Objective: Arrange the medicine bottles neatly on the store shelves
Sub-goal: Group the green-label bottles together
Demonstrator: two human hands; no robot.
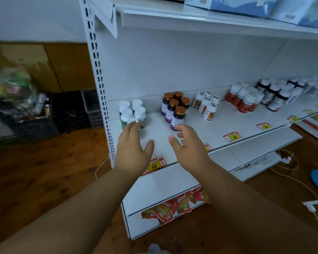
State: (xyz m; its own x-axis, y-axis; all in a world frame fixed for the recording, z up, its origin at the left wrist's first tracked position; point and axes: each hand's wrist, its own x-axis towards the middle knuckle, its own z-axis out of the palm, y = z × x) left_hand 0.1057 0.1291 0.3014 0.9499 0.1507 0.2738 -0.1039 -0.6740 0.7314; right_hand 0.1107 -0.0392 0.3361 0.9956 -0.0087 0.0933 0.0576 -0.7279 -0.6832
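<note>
White shelf (218,123) holds grouped bottles; my left hand (134,143) fingers touch the front white-capped bottle (131,122) to square it, right hand (186,143) open beside, empty.

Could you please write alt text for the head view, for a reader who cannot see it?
Two bare hands reach over a white shelf of medicine bottles: the left hand touches the front white-capped bottle, and the right hand hovers open by the purple bottles. More bottle groups stand in rows to the right, with price tags along the shelf edge.
</note>
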